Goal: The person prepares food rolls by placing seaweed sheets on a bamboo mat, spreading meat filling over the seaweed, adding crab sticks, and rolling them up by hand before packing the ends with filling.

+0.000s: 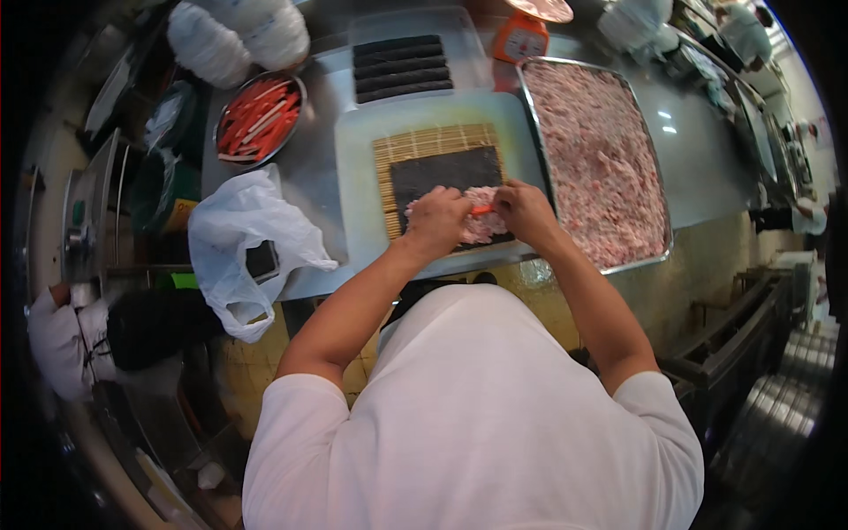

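Note:
A dark nori sheet (447,173) lies on a bamboo rolling mat (434,140), which rests on a pale cutting board (358,152). Pink minced meat (478,230) covers the near part of the nori. Across the meat lies a red-orange stick (483,209), perhaps crab stick. My left hand (438,218) is at the stick's left, fingers curled down over the meat. My right hand (523,209) has its fingertips on the stick's right end. Whether the left fingers grip the stick is hidden.
A metal tray (544,152) of minced meat stands at the right, a bowl (303,109) of red-and-white sticks at the left. Several dark rolls (403,66) lie on a board behind, near an orange scale (521,41). A plastic bag (232,212) hangs at the table's left edge. Other people stand farther off.

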